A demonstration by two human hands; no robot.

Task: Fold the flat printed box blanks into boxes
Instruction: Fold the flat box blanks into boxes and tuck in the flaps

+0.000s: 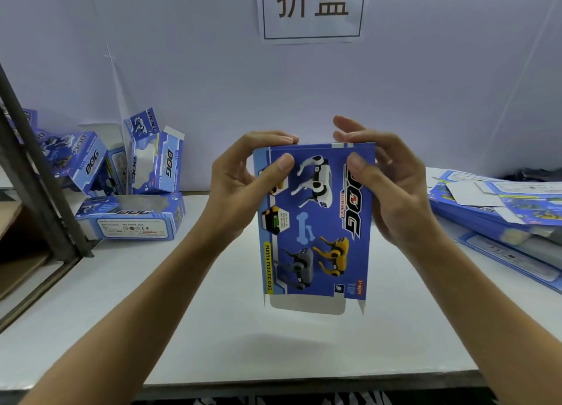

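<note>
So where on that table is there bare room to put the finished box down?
The white table is bare in the middle, below the held box blank and out to the near edge. The left back is crowded with folded boxes; the right edge carries the stack of flat blanks.

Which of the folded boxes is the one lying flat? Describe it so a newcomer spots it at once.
Start at the white table and go to the cluster of folded boxes at its far left, by the dark metal post. The lying box is the nearest, resting on its long side. Its white label panel faces the camera, while the others stand or lean behind it.
</note>
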